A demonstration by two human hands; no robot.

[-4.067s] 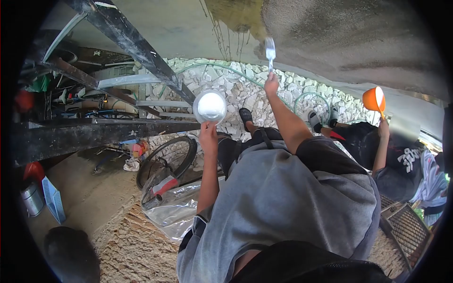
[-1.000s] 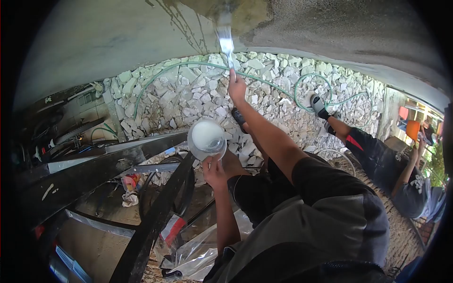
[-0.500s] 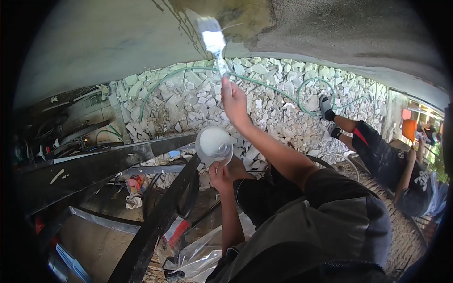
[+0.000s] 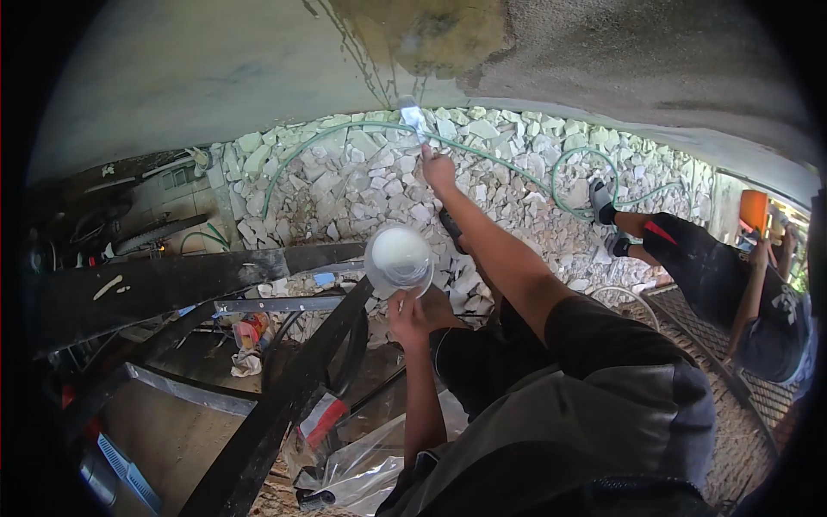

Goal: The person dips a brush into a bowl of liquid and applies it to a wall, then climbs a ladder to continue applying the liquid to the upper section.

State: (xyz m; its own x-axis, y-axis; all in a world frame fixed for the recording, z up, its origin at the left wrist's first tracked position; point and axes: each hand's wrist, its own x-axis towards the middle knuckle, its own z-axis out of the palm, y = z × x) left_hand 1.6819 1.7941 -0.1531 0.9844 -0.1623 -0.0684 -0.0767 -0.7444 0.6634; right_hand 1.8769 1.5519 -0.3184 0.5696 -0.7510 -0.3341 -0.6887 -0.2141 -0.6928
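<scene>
Up at the wall's foot: small flat paintbrush (image 4: 412, 115), bristles loaded bright white, tip at the lower edge of the grey concrete wall (image 4: 215, 69); touching it or just off it, too close to call.
Right hand: the right hand (image 4: 438, 168) is stretched right out at full arm's length, its grip closed round the brush's thin handle.
Left hand: the left hand (image 4: 407, 317) sits much nearer the body, and its grip is closed from below on a round clear plastic tub (image 4: 398, 257).
Tub: tilted towards the camera, mouth showing, thick white paint inside, see-through wall below the rim, well apart from the brush.
Wall patch: a brown wet stain (image 4: 431, 30) sits above the brush, thin dark runs trailing down from it.
Ground below: a bank of broken white stones (image 4: 345, 189), with a thin green hose (image 4: 327, 129) looping across it and passing just beside the brush tip.
Left side: heavy black steel beams (image 4: 155, 284) crossing under the tub.
Lower middle: crumpled clear plastic sheeting (image 4: 362, 465) by the person's legs.
Far right: another person in dark clothes (image 4: 724, 276), one arm up beside an orange cup (image 4: 754, 209); whether that arm's hand holds the cup, I cannot tell.
</scene>
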